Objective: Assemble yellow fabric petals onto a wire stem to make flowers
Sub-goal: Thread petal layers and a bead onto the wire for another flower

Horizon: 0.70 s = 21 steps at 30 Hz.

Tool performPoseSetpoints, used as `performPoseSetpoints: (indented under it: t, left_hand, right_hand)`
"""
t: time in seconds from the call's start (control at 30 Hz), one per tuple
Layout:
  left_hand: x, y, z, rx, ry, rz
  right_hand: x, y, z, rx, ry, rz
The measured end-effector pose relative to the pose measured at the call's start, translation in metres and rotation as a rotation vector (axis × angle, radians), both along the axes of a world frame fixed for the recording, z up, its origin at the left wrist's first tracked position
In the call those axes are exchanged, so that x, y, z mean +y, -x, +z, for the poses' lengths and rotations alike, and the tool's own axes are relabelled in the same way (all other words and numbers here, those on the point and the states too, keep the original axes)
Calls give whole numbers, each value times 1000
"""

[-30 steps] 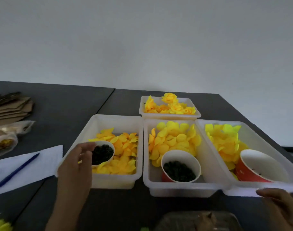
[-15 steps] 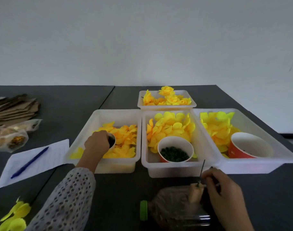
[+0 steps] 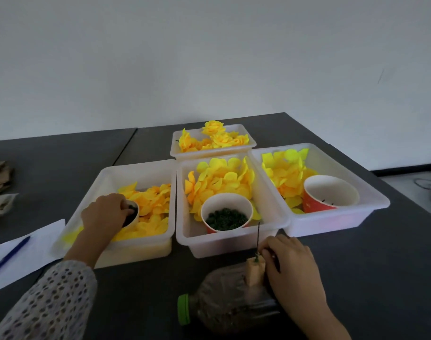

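Note:
Three white bins hold loose yellow fabric petals: a left bin, a middle bin and a right bin. My left hand reaches into a small cup of dark bits in the left bin, its fingertips hidden inside. A thin dark wire stem stands upright in a tan block on a bottle lying on its side. My right hand pinches the wire at its base.
A back bin holds finished yellow flowers. A white cup of dark green bits sits in the middle bin, a red cup in the right bin. Paper with a blue pen lies at left.
My left hand has gone from the cup's rim down into the cup. My right hand moved in from the lower right to the wire on the block. The view tilted down.

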<state>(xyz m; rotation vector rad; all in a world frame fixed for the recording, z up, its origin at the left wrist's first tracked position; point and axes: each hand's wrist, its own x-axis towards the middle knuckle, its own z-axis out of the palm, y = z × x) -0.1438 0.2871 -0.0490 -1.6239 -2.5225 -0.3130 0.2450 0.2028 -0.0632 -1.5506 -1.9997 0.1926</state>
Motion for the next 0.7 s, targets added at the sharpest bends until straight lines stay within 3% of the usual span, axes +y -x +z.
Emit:
performPoseSetpoints:
  t: [0.1,0.2,0.33,0.43,0.6,0.7]
  left_hand:
    - [-2,1,4,-4,-66,-19]
    - [-7,-8,14,-39,-275,-70]
    - [-26,-60,46,-442,-646,-215]
    - [-51,-122,64,-640,-783,-362]
    - [-82,-203,75,-1039,-732,-696]
    - [-86,-231,71,-1110,-604,-805]
  right_hand:
    - [0,0,-1,-8,-1,-2]
    - [1,-1,-2,3,8,3]
    - [3,-1,-3,5,21,9]
    - [4,-1,-4,2,26,6]
    - [3,-2,-6,-3,19,-7]
    - [3,-2,-6,5,15,2]
